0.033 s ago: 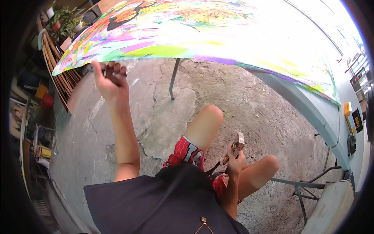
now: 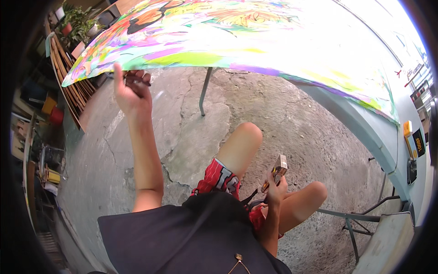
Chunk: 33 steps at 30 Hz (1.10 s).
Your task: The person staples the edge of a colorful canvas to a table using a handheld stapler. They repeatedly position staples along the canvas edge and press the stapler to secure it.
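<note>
Your L hand [image 2: 132,93] is up at the near edge of the painted sheet [image 2: 205,34], toward its L end. Thumb's straight up & overlaps that edge in view; fingers are part-curled just under it, palm turned up-ish. Can't tell if they've got hold of the sheet; sth dark shows among the fingers, too blurry to ID.

Your R hand [image 2: 275,189] is well apart from the sheet, on your side of it, low over your R leg. It's closed round a boxy tool [image 2: 280,165], yellow & black bits near the grip, pale squarish end poking out past the fingers toward the sheet. Exact type unclear.

Sheet's multicolored, lying over a pale table [image 2: 349,107], whose edge & top show past the sheet's R end. R part of the sheet is washed out by glare, so detail's lost there. A metal leg [image 2: 204,93] stands under the sheet's near edge, R of your L hand. Orange-&-black box [image 2: 413,140] sits just off the sheet's R end, w/ a small black item [image 2: 412,171] nearer you. Wood strips [image 2: 61,68] lean by the sheet's L end; potted plants [image 2: 77,23] are beyond them, also L of the sheet.
</note>
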Each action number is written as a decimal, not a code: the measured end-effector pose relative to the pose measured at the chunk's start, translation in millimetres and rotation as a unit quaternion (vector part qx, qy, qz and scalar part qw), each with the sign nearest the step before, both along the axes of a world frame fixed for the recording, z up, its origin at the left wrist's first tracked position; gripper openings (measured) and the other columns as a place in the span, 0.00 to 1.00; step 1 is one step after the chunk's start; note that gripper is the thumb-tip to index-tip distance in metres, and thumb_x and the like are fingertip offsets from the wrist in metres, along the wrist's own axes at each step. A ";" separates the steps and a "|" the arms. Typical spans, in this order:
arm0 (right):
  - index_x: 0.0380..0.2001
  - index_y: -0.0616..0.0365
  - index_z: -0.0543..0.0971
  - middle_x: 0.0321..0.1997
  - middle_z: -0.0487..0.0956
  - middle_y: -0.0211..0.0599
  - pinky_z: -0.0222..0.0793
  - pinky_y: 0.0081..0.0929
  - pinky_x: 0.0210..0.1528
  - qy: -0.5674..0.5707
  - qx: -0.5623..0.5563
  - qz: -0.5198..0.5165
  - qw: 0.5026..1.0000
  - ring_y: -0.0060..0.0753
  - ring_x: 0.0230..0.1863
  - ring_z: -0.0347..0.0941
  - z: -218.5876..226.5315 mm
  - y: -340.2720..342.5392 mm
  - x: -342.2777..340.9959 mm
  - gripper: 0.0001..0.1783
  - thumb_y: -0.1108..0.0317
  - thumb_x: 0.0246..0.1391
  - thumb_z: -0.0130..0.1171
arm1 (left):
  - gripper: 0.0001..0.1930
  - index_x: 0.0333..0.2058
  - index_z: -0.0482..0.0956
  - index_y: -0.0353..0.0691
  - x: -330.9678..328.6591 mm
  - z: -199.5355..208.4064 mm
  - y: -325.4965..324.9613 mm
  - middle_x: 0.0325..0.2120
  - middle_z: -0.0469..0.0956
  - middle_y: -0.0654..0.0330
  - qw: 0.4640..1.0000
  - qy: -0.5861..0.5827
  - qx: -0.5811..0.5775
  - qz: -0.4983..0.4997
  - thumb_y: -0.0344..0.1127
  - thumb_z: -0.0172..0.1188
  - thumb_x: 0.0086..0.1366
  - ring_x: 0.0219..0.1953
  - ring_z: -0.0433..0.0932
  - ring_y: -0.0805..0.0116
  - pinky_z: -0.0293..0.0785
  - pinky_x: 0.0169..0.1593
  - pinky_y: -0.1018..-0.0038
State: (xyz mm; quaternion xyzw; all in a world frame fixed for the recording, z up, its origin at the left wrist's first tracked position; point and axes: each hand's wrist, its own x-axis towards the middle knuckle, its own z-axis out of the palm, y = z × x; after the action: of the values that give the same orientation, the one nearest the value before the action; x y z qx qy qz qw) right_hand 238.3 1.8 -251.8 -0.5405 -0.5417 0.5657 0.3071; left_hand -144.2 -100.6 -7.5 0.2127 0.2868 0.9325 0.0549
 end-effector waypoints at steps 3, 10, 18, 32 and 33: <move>0.33 0.60 0.76 0.22 0.77 0.30 0.68 0.21 0.22 -0.016 -0.010 0.001 1.000 0.20 0.22 0.72 -0.9 1.2 2.1 0.13 0.61 0.57 0.65 | 0.10 0.41 0.75 0.38 -4.3 4.9 12.4 0.32 0.79 0.59 0.997 -0.037 -0.038 0.060 0.37 0.61 0.66 0.32 0.77 0.68 0.72 0.33 0.70; 0.33 0.60 0.77 0.22 0.77 0.31 0.67 0.23 0.19 -0.097 0.023 0.002 0.995 0.20 0.19 0.72 -15.7 10.1 -2.3 0.17 0.57 0.54 0.68 | 0.11 0.44 0.72 0.31 -19.3 4.7 23.2 0.36 0.79 0.57 0.998 0.000 -0.007 0.068 0.28 0.59 0.64 0.36 0.80 0.66 0.77 0.36 0.71; 0.30 0.59 0.77 0.21 0.77 0.28 0.64 0.20 0.20 -0.111 0.053 0.000 0.992 0.18 0.19 0.70 -18.2 10.6 -3.5 0.17 0.56 0.53 0.68 | 0.16 0.49 0.70 0.31 23.6 0.9 32.0 0.44 0.77 0.55 0.995 -0.033 -0.043 0.086 0.29 0.59 0.64 0.44 0.77 0.65 0.74 0.45 0.69; 0.36 0.67 0.76 0.27 0.79 0.35 0.69 0.25 0.31 0.089 0.202 0.029 0.975 0.25 0.28 0.75 206.8 -33.0 23.4 0.22 0.57 0.49 0.70 | 0.13 0.34 0.68 0.39 116.5 -75.5 28.9 0.24 0.66 0.63 0.971 0.034 -0.161 -0.171 0.42 0.50 0.71 0.25 0.65 0.72 0.63 0.31 0.73; 0.36 0.68 0.76 0.27 0.78 0.36 0.69 0.26 0.31 0.078 0.296 -0.042 0.951 0.27 0.28 0.76 219.8 -34.2 24.9 0.26 0.54 0.48 0.71 | 0.12 0.35 0.69 0.38 121.4 -79.6 30.2 0.25 0.66 0.63 0.963 0.028 -0.166 -0.211 0.42 0.50 0.71 0.26 0.65 0.73 0.62 0.31 0.74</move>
State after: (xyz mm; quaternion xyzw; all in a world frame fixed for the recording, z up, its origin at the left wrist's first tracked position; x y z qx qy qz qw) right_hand 263.2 -32.3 -31.9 -0.4015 -0.6358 0.4069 0.5186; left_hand -22.9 -70.4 -87.1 0.2827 0.3877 0.8326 0.2768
